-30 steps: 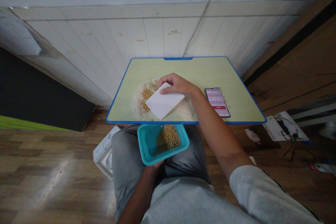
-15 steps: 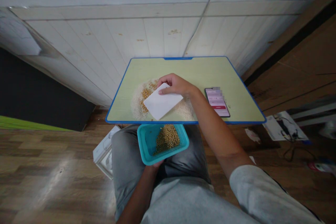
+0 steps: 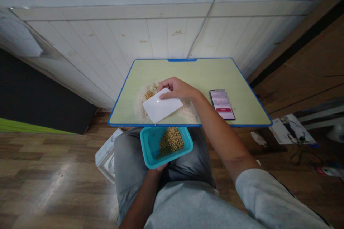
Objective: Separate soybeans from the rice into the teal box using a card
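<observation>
Between thumb and fingers, my right hand [image 3: 174, 87] grips a white flat scraper [image 3: 162, 105], tilted over the near left part of the table. Around and partly under it lie white rice-like grains [image 3: 141, 105] mixed with yellow soybeans [image 3: 149, 94]. More white grains [image 3: 189, 111] spread to the right, beneath my wrist. My left hand [image 3: 161, 167] supports a turquoise plastic container [image 3: 149, 143] from below, just under the table's front edge; most of its fingers are hidden. Inside the container rests a heap of soybeans [image 3: 174, 139].
The small table [image 3: 215, 71] has a pale green top and blue rim and stands against a white panelled wall. A phone [image 3: 222, 105] with a lit screen lies on its right side. A white box [image 3: 106, 154] sits on the floor at left.
My right hand has moved slightly left and toward me with the scraper, whose angle has changed a little. My left hand and the container have barely moved.
</observation>
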`<state>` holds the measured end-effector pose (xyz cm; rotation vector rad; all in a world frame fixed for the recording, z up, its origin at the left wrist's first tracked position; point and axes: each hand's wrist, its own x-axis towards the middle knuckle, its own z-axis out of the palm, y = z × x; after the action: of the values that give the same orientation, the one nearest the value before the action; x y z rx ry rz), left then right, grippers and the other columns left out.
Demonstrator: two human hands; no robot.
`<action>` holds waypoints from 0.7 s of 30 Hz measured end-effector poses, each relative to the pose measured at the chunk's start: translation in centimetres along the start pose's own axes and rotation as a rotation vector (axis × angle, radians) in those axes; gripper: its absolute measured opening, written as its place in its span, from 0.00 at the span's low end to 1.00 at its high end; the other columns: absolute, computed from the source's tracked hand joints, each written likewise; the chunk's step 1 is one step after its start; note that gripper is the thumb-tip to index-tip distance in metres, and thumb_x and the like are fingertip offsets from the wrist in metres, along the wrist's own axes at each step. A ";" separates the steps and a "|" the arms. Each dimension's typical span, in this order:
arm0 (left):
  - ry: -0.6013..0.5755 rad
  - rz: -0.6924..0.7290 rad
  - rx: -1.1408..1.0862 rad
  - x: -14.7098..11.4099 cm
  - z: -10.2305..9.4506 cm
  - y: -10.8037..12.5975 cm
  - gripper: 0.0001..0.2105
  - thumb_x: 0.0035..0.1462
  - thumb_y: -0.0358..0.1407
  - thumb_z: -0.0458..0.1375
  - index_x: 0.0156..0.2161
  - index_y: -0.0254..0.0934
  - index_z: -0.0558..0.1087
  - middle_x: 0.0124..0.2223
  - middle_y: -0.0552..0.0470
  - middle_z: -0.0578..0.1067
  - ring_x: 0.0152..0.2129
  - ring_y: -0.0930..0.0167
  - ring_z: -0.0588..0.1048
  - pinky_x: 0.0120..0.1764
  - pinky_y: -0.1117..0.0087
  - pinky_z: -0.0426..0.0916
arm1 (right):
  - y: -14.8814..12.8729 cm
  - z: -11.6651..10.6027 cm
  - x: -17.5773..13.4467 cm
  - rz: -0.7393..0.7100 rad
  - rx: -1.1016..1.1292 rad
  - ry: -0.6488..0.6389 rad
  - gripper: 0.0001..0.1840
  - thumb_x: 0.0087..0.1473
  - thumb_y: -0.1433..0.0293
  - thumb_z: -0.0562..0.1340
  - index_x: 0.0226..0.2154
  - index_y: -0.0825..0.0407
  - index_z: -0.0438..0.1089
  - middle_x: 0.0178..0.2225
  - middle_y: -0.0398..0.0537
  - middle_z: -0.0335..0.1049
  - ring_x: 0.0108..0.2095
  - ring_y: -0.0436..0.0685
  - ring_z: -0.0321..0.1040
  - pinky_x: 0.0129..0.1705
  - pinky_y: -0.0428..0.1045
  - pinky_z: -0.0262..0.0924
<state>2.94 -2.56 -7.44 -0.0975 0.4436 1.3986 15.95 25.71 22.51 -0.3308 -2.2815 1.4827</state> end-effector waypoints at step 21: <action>-0.323 -0.081 -0.004 -0.8 1.9 0.1 0.57 0.64 0.58 0.10 0.61 0.38 0.80 0.64 0.49 0.78 0.62 0.63 0.78 0.64 0.57 0.72 | 0.5 -3.2 -1.3 0.175 -0.080 0.191 0.11 0.46 0.67 0.69 0.34 0.54 0.72 0.29 0.43 0.71 0.29 0.51 0.65 0.30 0.46 0.57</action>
<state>3.22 -2.71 -5.38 0.1059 0.1665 1.3068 18.57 28.01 22.99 -0.6805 -2.2089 1.3765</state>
